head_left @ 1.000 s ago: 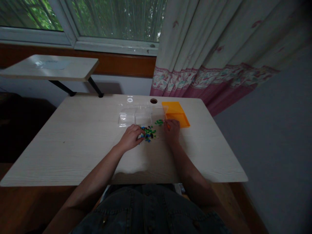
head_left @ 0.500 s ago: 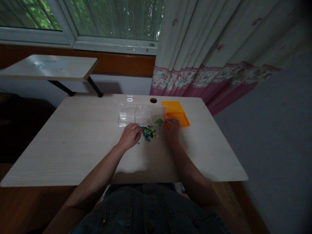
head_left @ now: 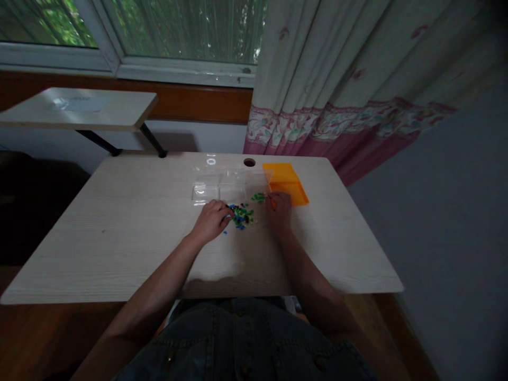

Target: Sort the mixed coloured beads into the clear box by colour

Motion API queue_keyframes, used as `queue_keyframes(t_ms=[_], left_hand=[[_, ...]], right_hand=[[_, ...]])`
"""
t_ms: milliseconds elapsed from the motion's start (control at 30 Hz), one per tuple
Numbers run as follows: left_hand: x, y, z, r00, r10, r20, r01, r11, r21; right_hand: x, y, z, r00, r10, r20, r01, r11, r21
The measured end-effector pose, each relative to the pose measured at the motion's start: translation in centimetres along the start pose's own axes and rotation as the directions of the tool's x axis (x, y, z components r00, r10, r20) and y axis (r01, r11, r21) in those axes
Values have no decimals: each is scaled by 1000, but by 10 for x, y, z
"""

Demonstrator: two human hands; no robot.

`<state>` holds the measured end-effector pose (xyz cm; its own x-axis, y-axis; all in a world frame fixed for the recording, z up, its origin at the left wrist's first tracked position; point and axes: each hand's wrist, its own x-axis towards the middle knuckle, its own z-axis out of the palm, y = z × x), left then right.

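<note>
Okay, worktop [head_left: 119, 227]: pale wood grain, carries everything below; round hole near the back edge.
Clear tray [head_left: 233, 193]: transparent plastic, divided into compartments, behind the pile; worktop shows through its floor. Right end reaches the orange box's left edge; can't tell if they overlap.
Orange box [head_left: 278, 171]: open, on the right; flat section at back, recessed section in front. Visible floor is plain orange.
Left hand [head_left: 213, 218]: at pile's left edge. Grip nearly closed, thumb and fingers curled together; can't tell if a piece is pinched.
Right hand [head_left: 280, 212]: by the box's front left corner, in shade. Grip bent inward, fingertips beside the green cluster; orange shows at the fingers, can't tell whether held piece or box.
Pile [head_left: 243, 216]: small loose pieces on the worktop between the hands, in front of the tray. Green, blue, very dark, a few pale; shapes too small to read.
Green cluster [head_left: 259, 197]: few pieces, just behind and right of the pile.
Stray piece [head_left: 225, 232]: single, blue, front left of the pile.
</note>
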<state>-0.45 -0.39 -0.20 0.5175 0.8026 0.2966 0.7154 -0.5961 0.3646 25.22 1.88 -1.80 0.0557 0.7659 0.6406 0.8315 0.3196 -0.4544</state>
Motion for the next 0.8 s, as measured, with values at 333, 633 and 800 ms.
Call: queue_keyframes(t_ms=[333, 633, 800], left_hand=[[0, 1, 0, 999, 32, 15, -32, 999, -28], [1, 4, -3, 999, 13, 47, -12, 1000, -9], [1, 5, 0, 999, -4, 43, 3, 1000, 22]], right_hand=[[1, -4, -2, 999, 35, 8, -35, 999, 17], [2, -8, -5, 998, 52, 26, -53, 998, 41], [1, -8, -4, 999, 50, 16, -51, 997, 62]])
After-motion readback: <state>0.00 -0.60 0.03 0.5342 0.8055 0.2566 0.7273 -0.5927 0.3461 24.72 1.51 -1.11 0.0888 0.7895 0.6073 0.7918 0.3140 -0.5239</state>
